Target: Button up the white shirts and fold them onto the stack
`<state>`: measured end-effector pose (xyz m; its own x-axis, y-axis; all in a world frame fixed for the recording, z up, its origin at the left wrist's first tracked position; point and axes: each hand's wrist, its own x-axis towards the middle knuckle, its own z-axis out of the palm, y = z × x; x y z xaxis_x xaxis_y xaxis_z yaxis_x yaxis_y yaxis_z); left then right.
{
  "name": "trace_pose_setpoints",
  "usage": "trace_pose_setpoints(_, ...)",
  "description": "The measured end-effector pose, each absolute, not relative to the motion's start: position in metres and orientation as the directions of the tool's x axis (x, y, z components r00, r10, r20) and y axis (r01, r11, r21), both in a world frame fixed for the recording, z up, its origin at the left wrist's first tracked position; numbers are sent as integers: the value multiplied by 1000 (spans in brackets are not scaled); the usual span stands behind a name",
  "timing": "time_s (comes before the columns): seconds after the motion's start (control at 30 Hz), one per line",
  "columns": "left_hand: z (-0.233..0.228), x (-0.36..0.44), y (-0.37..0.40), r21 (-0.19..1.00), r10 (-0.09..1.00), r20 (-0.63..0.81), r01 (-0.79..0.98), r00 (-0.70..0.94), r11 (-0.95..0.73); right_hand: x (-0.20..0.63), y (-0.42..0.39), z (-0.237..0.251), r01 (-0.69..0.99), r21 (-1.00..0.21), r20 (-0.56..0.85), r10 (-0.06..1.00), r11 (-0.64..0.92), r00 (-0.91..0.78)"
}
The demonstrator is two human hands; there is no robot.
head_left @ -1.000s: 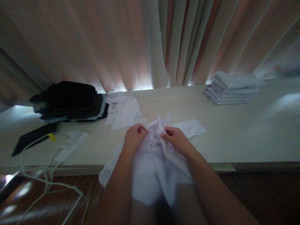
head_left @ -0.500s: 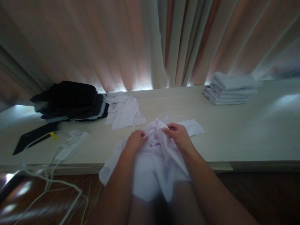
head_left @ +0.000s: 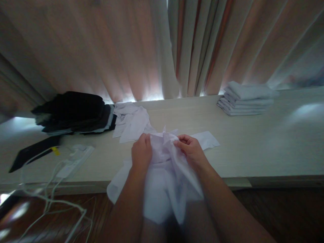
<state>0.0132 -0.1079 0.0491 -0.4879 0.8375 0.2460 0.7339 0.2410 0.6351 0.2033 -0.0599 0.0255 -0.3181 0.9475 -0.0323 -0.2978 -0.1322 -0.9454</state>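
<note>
1. At the front edge of the tabletop, both hands are bunched into a white garment; half of it hangs off the edge.
2. Left hand is clamped on the cloth, right hand pinches a fold.
3. Risk, I'd say: the overhanging part could drag it all off if either grip loosens.
4. Folded white stack sits at the back right, dark clothes pile back left.

White garment: thin, crumpled, bunched upward between both hands, lower part draping down below them over the bench edge.
</note>
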Motion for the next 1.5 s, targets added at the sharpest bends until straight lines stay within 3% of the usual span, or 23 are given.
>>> trace_pose_setpoints(0.2,40,28,-105,866,851,241,499,-467,29,195,-67,31,-314,-937,-50,945,-157,-323)
trace_pose_setpoints(0.43,56,32,-109,950,884,124,313,-451,26,197,-64,29,-332,-930,-57,952,-160,-300)
trace_pose_setpoints(0.63,63,46,-112,968,924,89,250,-371,7,198,-67,30,-297,-953,25,963,-58,-269)
trace_pose_setpoints(0.8,61,53,-114,991,915,39,133,-403,16,197,-70,30,-223,-974,89,969,37,-231)
trace_pose_setpoints(1.0,67,54,-118,995,906,12,98,-422,33,195,-73,31,-195,-978,125,962,79,-241)
trace_pose_setpoints(1.5,69,53,-119,952,909,115,306,-401,14,199,-76,38,24,-969,236,946,248,-222)
